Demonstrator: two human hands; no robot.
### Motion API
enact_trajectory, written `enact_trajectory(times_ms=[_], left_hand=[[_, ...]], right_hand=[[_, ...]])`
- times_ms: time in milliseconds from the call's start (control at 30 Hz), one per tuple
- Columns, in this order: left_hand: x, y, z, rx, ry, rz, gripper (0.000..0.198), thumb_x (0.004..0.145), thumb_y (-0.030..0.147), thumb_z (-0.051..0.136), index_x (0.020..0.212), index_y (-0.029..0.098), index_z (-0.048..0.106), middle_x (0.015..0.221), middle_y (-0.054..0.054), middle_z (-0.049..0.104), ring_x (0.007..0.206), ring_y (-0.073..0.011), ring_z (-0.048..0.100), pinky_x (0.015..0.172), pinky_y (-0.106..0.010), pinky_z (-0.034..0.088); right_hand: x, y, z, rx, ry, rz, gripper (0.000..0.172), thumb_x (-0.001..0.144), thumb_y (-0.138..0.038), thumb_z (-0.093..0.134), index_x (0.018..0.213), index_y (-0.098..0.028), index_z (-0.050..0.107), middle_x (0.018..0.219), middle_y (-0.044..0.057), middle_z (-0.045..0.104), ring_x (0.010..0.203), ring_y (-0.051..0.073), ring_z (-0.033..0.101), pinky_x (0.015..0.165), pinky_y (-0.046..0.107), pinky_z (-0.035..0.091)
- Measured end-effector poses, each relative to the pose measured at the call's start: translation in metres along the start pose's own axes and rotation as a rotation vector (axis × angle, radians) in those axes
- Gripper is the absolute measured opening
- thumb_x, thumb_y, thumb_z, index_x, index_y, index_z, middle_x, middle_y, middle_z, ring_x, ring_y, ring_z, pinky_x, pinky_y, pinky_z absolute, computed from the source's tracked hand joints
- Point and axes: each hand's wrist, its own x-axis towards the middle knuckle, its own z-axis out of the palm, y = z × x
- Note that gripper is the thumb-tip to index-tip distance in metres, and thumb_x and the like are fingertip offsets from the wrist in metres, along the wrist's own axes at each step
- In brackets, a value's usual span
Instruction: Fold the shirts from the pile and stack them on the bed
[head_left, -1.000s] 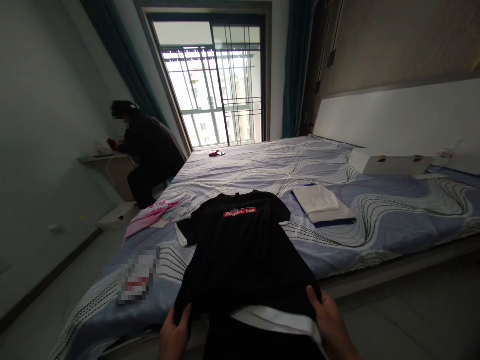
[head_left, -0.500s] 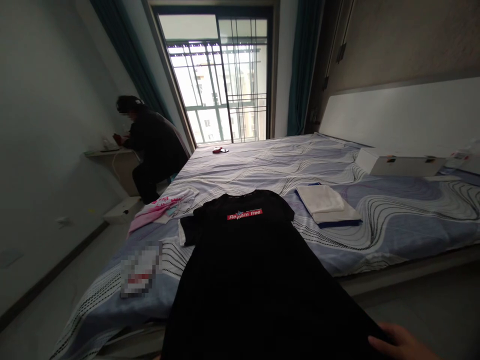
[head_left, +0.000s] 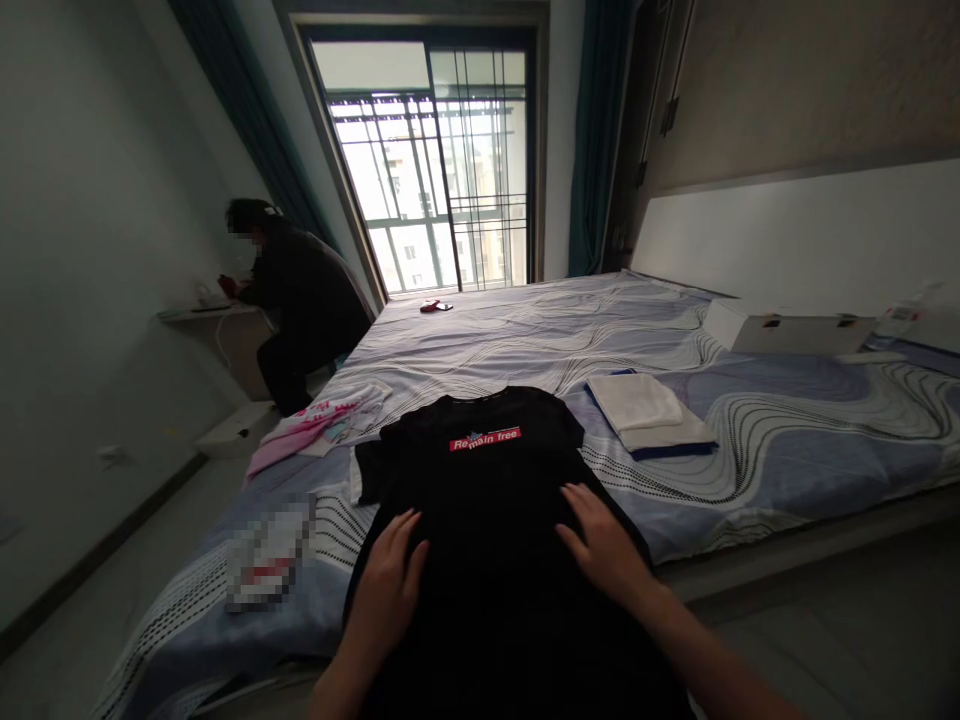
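A black T-shirt (head_left: 495, 560) with a red "Remain free" print lies spread on the bed, its collar toward the window and its lower part running out of view at the bottom. My left hand (head_left: 388, 565) is over the shirt's left side, fingers stretched out, thumb apart. Over the right side is my right hand (head_left: 600, 540), also with fingers extended and thumb apart. Both hands hold nothing and seem to rest on the cloth; contact is hard to tell. A white edge shows at the shirt's left sleeve (head_left: 367, 472).
Folded cloths (head_left: 649, 410), white with blue, lie right of the shirt. Left are a pink and white garment (head_left: 315, 425) and a blurred item (head_left: 270, 555). A white box (head_left: 787, 330) stands by the headboard (head_left: 795, 235). A person (head_left: 300, 290) sits at a small table (head_left: 210, 312).
My right hand has left the shirt's lower right edge and moved up onto its middle. My left hand, barely visible before, has come up onto the left side.
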Motion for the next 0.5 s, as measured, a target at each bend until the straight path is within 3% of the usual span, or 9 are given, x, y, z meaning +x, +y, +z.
enact_trajectory(times_ms=[67,100,167,233,367,433,500], left_hand=[[0.044,0.023,0.034,0.061,-0.114,0.155,0.054,0.098,0.043,0.032,0.145,0.021,0.047,0.157,-0.008,0.043,0.15,-0.0236,0.029,0.12,-0.047,0.033],[0.063,0.027,0.051,0.122,-0.19,0.159,0.053,0.099,0.039,0.034,0.147,0.022,0.045,0.159,-0.008,0.04,0.152,-0.0255,0.025,0.12,-0.05,0.031],[0.09,0.022,0.077,0.25,-0.299,0.087,0.053,0.099,0.038,0.036,0.15,0.025,0.042,0.162,-0.007,0.035,0.152,-0.0289,0.022,0.12,-0.056,0.027],[0.107,0.008,0.093,0.336,-0.347,0.031,0.054,0.099,0.042,0.037,0.152,0.03,0.039,0.164,-0.004,0.029,0.153,-0.03,0.02,0.121,-0.059,0.021],[0.122,-0.014,0.103,0.354,-0.351,0.024,0.055,0.099,0.049,0.034,0.154,0.038,0.032,0.166,0.001,0.022,0.154,-0.029,0.015,0.122,-0.06,0.016],[0.127,-0.017,0.103,0.34,-0.339,0.015,0.056,0.099,0.05,0.034,0.154,0.039,0.031,0.166,0.002,0.021,0.154,-0.0289,0.015,0.122,-0.06,0.017],[0.13,-0.018,0.103,0.331,-0.332,0.009,0.056,0.099,0.05,0.033,0.154,0.039,0.031,0.166,0.002,0.022,0.154,-0.0284,0.015,0.122,-0.06,0.016]], right_hand=[[0.025,-0.036,0.04,-0.037,-0.154,-0.121,0.064,0.094,-0.043,0.047,0.152,-0.017,0.041,0.161,0.009,0.036,0.151,0.028,0.023,0.123,0.047,0.022],[0.034,-0.048,0.058,-0.068,-0.212,-0.139,0.065,0.095,-0.047,0.048,0.153,-0.021,0.04,0.163,0.008,0.031,0.152,0.03,0.019,0.123,0.051,0.017],[0.052,-0.058,0.087,-0.12,-0.254,-0.133,0.065,0.096,-0.056,0.045,0.154,-0.029,0.037,0.166,0.004,0.021,0.154,0.032,0.01,0.123,0.058,0.006],[0.07,-0.057,0.101,-0.145,-0.254,-0.131,0.064,0.097,-0.062,0.04,0.155,-0.035,0.034,0.167,0.001,0.016,0.154,0.031,0.005,0.122,0.059,0.002],[0.122,-0.044,0.093,-0.125,-0.32,-0.169,0.066,0.093,-0.065,0.047,0.153,-0.037,0.038,0.166,0.0,0.021,0.153,0.031,0.012,0.123,0.055,0.007],[0.156,-0.033,0.074,-0.072,-0.346,-0.11,0.056,0.091,-0.055,0.057,0.143,-0.037,0.053,0.158,0.0,0.041,0.148,0.028,0.031,0.122,0.045,0.021],[0.189,-0.014,0.048,-0.042,-0.262,0.06,0.041,0.093,-0.041,0.056,0.132,-0.033,0.064,0.141,0.003,0.061,0.134,0.024,0.051,0.114,0.036,0.036]])
